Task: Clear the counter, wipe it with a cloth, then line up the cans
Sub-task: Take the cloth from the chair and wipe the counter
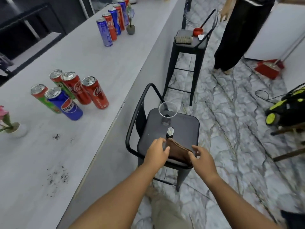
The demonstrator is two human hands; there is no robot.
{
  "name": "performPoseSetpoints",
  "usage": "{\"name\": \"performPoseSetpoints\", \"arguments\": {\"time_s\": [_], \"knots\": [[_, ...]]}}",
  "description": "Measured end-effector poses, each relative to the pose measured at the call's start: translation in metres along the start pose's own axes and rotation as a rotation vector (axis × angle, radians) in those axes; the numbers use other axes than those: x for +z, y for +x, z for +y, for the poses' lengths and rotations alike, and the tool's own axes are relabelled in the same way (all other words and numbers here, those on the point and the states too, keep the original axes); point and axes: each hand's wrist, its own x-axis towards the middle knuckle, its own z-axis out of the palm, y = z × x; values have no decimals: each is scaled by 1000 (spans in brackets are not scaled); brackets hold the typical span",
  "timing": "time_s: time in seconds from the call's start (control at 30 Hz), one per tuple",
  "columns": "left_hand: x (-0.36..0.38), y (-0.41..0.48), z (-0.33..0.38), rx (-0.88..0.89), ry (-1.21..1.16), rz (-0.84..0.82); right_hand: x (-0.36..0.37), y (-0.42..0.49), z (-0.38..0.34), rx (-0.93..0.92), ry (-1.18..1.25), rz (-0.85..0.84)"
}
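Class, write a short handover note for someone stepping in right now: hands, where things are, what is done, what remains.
Left hand and right hand: open, at either side of the folded brown cloth on the near black metal stool.
Pale grey counter: dark crumbs unwiped; five cans in a loose cluster; farther cans already in a row.
Left: pick up cloth, wipe, line up cluster.

A single head-worn wide-angle camera looks forward and steeply down from above. It sits close over the wearer's forearms, which rise from the bottom edge toward a black stool (173,129) at centre. The bench (85,66) runs off diagonally along the left, and the marbled floor (231,113) fills the right. Straight edges bow near the borders.
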Motion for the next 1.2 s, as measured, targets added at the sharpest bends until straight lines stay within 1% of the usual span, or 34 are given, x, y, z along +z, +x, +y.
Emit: {"name": "performPoseSetpoints", "arguments": {"time_s": [0.1, 0.2, 0.27, 0.37, 0.47, 0.57, 0.7, 0.77, 0.83, 0.93, 1.07, 1.2], "knots": [[15, 11, -2, -97, -45, -78, 10, 9, 7, 44, -76, -67], [28, 19, -2, -135, -42, -91, 20, 15, 9, 80, -174, -111], [32, 23, -1, -149, -36, -86, 25, 18, 11, 86, -221, -94], [38, 29, -2, -194, -42, -77, 31, 22, 11, 98, -197, -52], [39, 31, -4, -234, -66, -87, 31, 21, 6, 110, -174, -58], [37, 29, -6, -242, -137, -104, 29, 18, 2, 129, -56, -63], [29, 23, -4, -230, -288, -85, 23, 13, -2, 180, 238, -119], [23, 17, -2, -227, -412, -90, 19, 10, -6, 209, 428, -171], [16, 10, -1, -251, -581, -107, 13, 5, -12, 211, 548, -222], [0, -5, -1, -243, -718, -100, 4, -4, -23, 158, 589, -266], [-23, -30, -3, -208, -797, -61, -6, -17, -44, 107, 626, -341], [-46, -55, -7, -187, -853, 11, -4, -29, -68, 48, 621, -411]]}}
